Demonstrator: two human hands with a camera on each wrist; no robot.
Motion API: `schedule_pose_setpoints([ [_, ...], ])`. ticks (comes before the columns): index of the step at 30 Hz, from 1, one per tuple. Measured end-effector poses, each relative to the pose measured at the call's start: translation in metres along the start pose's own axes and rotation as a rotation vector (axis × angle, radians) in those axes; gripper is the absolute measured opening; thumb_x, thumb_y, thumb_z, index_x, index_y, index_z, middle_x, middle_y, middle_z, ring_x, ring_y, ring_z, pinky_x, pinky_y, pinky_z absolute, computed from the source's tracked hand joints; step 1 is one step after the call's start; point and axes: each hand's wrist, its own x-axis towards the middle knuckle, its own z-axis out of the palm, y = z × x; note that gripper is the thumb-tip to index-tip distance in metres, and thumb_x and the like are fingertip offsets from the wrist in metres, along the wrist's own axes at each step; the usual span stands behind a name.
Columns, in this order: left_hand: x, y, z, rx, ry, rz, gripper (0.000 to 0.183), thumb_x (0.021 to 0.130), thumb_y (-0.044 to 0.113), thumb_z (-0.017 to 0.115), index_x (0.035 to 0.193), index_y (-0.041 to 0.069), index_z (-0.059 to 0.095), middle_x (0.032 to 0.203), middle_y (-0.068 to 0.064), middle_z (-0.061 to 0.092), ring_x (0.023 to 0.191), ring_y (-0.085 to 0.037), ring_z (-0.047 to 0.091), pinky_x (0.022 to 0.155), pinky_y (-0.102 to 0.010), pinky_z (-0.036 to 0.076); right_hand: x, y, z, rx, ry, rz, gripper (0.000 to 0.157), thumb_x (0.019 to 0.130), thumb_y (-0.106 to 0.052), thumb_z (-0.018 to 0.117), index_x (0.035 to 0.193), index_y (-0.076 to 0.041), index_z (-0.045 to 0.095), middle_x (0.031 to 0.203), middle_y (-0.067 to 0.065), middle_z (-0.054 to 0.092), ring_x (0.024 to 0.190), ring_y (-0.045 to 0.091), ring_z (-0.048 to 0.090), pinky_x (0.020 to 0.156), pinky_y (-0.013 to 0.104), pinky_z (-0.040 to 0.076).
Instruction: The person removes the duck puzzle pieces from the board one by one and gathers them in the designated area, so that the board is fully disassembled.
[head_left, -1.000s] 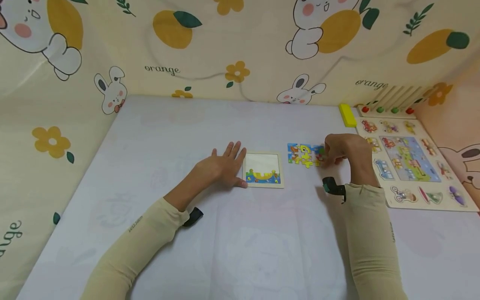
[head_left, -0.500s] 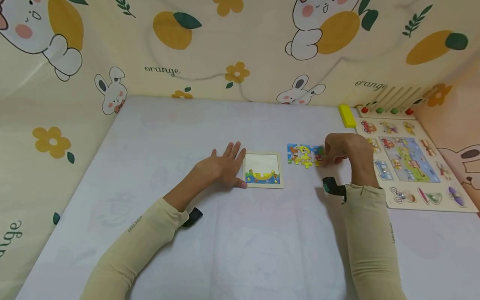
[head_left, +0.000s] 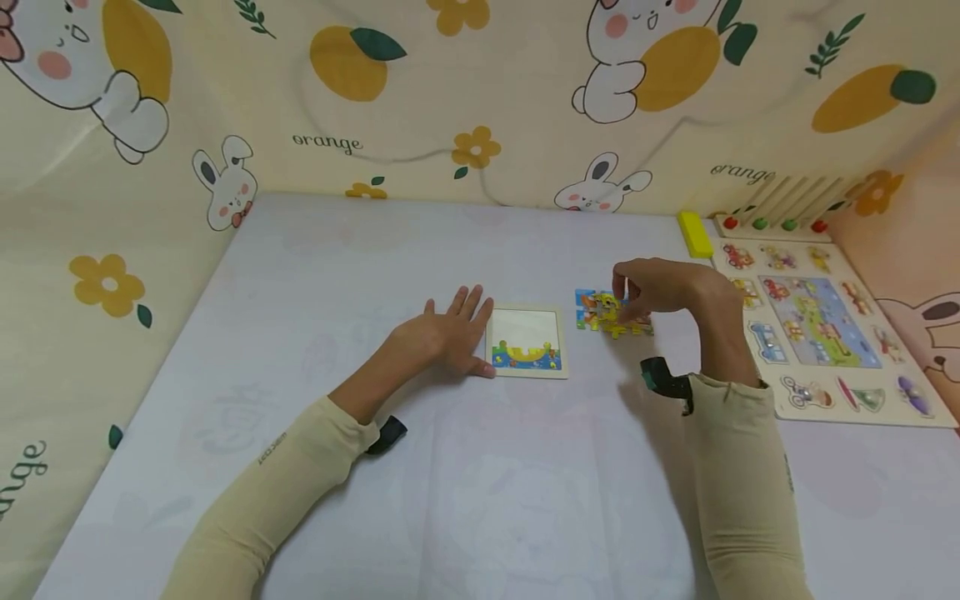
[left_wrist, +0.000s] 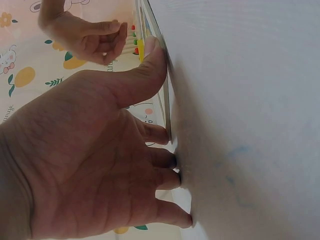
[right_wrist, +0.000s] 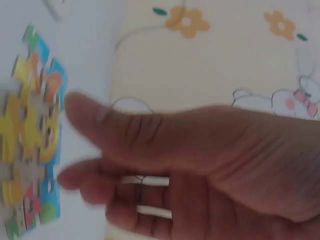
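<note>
I see left hand (head_left: 447, 337) flat, fingers spread, thumb touching square wooden puzzle tray (head_left: 527, 341); right hand (head_left: 660, 289) raised, fingers curled, grip unclear, above loose colourful jigsaw pieces (head_left: 609, 312).

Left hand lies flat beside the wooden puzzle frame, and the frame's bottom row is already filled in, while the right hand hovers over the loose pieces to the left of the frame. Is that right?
Not quite. The loose pieces lie to the right of the puzzle frame, not the left; the head view shows it. The rest holds: the left hand lies flat beside the frame, whose bottom row is filled, and the right hand hovers over the pieces.
</note>
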Motion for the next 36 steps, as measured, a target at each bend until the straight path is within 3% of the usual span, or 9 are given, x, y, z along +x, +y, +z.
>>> schedule_pose_setpoints([
  [7, 0.000, 0.001, 0.000, 0.001, -0.001, 0.000, 0.108, 0.100, 0.059, 0.060, 0.168, 0.010, -0.007, 0.175, -0.013, -0.021, 0.165, -0.031, -0.015, 0.131, -0.066, 0.009, 0.011, -0.027, 0.007, 0.035, 0.015, -0.169, 0.031, 0.098, -0.015, 0.074, 0.124, -0.007, 0.060, 0.106, 0.010, 0.069, 0.098, 0.022, 0.063, 0.089, 0.040, 0.053],
  [13, -0.001, 0.001, -0.001, 0.004, -0.001, 0.000, 0.108, 0.100, 0.059, 0.060, 0.168, 0.010, -0.007, 0.175, -0.013, -0.020, 0.165, -0.031, -0.015, 0.131, -0.066, 0.010, 0.016, -0.046, 0.012, 0.024, 0.003, -0.239, 0.033, 0.100, -0.014, 0.071, 0.129, -0.006, 0.058, 0.099, 0.009, 0.069, 0.088, 0.024, 0.064, 0.081, 0.034, 0.051],
  [22, 0.000, 0.000, -0.002, -0.008, -0.013, 0.000, 0.109, 0.099, 0.061, 0.060, 0.168, 0.011, -0.007, 0.175, -0.013, -0.021, 0.165, -0.031, -0.015, 0.130, -0.066, 0.010, 0.028, -0.074, 0.025, -0.008, -0.033, -0.321, 0.031, 0.103, -0.021, 0.068, 0.130, -0.009, 0.059, 0.100, 0.007, 0.066, 0.090, 0.019, 0.060, 0.081, 0.032, 0.049],
  [31, 0.000, 0.001, -0.001, 0.015, -0.019, -0.001, 0.108, 0.100, 0.063, 0.058, 0.168, 0.011, -0.008, 0.175, -0.012, -0.022, 0.165, -0.031, -0.015, 0.130, -0.066, 0.012, 0.038, -0.096, 0.040, 0.012, -0.122, -0.368, 0.038, 0.101, -0.016, 0.068, 0.136, -0.007, 0.058, 0.091, 0.006, 0.066, 0.081, 0.014, 0.059, 0.080, 0.030, 0.050],
  [36, 0.000, 0.000, 0.000, 0.025, -0.004, -0.001, 0.108, 0.100, 0.063, 0.058, 0.168, 0.011, -0.008, 0.175, -0.013, -0.020, 0.165, -0.032, -0.014, 0.130, -0.066, 0.012, 0.043, -0.101, 0.045, -0.039, -0.113, -0.385, 0.036, 0.097, -0.011, 0.070, 0.132, -0.008, 0.062, 0.086, 0.002, 0.061, 0.081, 0.013, 0.056, 0.079, 0.029, 0.048],
])
